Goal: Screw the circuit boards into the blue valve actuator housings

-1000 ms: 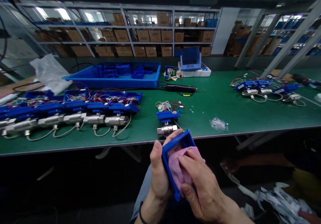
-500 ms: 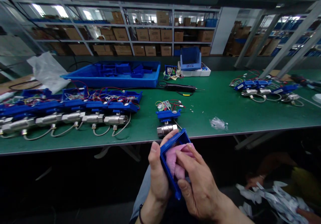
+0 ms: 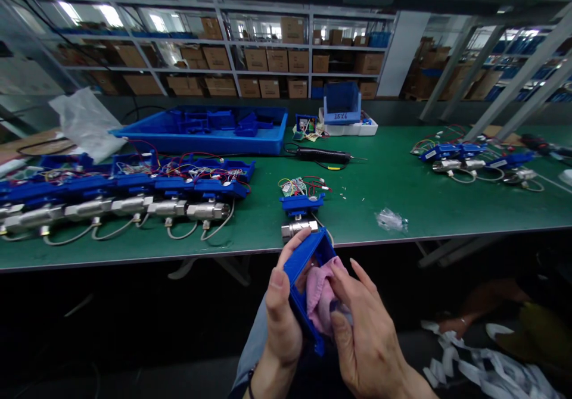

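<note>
My left hand (image 3: 282, 315) is wrapped round a blue plastic housing (image 3: 300, 261), tilted in front of the bench edge with its hollow side toward my right hand. Bunched in my right hand (image 3: 369, 327) is a pink cloth (image 3: 320, 292), part of it inside the housing. Just beyond, on the bench, sits a metal valve (image 3: 295, 228) with a blue bracket (image 3: 301, 203) on top. A small circuit board (image 3: 292, 187) and red and yellow wires rise from that bracket.
Valve assemblies (image 3: 167, 208) line the left of the green bench (image 3: 357, 190); several more (image 3: 462, 164) stand at right. Behind are a blue tray (image 3: 201, 143) of plastic parts, an electric screwdriver (image 3: 322, 155) and a clear plastic bag (image 3: 391, 219). Another person's hand (image 3: 456, 326) is at lower right.
My right hand has drawn slightly right with the cloth, showing more of the housing's inside. The housing has tilted a little in my left hand. The other person's hand has moved slightly.
</note>
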